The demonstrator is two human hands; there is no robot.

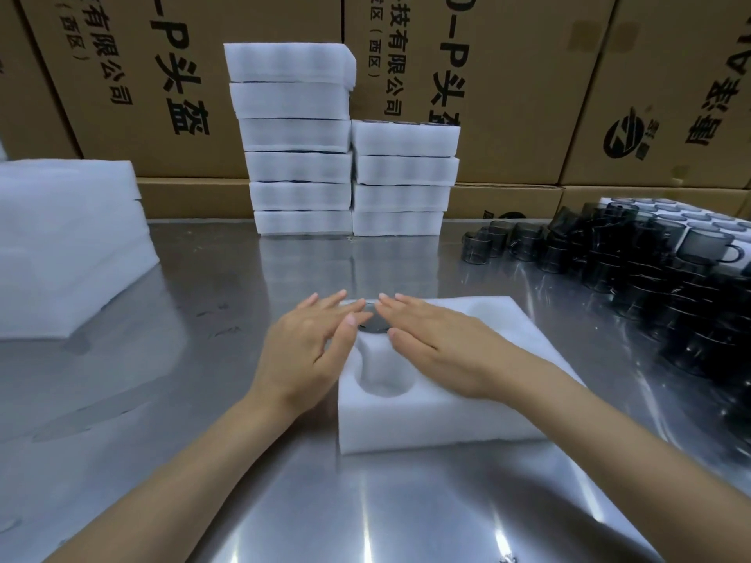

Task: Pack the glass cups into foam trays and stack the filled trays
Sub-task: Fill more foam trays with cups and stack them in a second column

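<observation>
Now seating a cup into the foam tray (426,416), far-left pocket. Best done pressing straight down, even pressure both sides, foam not crushed, rim flush before reaching for the next cup. Left hand (313,351) and right hand (439,351) flat over that pocket, fingers (325,302) straight and released, grasping nothing, tips nearly meeting. Dark glass cup (372,325) only partly visible under the fingertips. Near pocket of the tray empty, far-right pocket appears empty too. Loose smoky cups (634,270) heaped right of the tray on the bench (203,298). Filled tray stacks (300,156) beyond the tray, two columns against cartons (528,75).
</observation>
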